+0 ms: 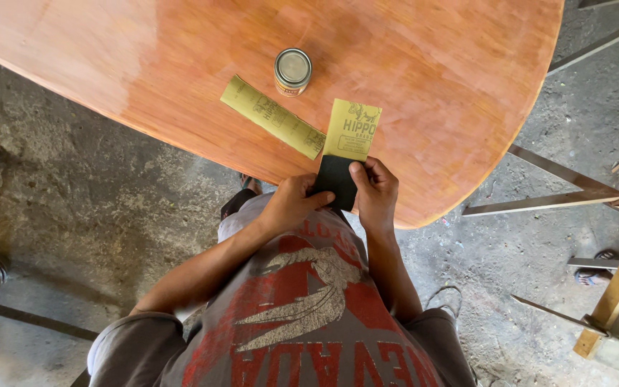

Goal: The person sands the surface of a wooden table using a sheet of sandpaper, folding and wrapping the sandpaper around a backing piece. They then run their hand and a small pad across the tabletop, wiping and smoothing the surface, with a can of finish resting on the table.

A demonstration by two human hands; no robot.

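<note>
While both hands work at the near edge of the table, the scene reads like this, from near to far:

Person: a grey shirt with a red print fills the near bottom; both forearms reach forward to the table edge.

Left hand [291,203]: closed on the dark lower part of the sandpaper piece [345,147], fingers curled over its left side.

Right hand [374,190]: also closed on the same piece, thumb pressed on the dark face, fingers behind it.

Sandpaper piece: held just above the near rim of the table, bent so that the black gritty side faces up near the hands and the yellow-green paper back stands up on the far side.

Progress: I judge the piece is only being folded or prepared; it does not yet touch the wood, so any rubbing seems still to come.

Second strip [272,116]: a long narrow yellow-green strip lies flat and diagonal on the table, just left of the held piece, untouched.

Tin can [292,72]: small, round, metal lid closed, standing just beyond the strip.

Table [431,79]: a big rounded wooden top, reddish-orange, with streaky, slightly glossy grain; the far left part looks paler.

Floor [73,186]: rough grey concrete, with wooden bars on the right.
</note>
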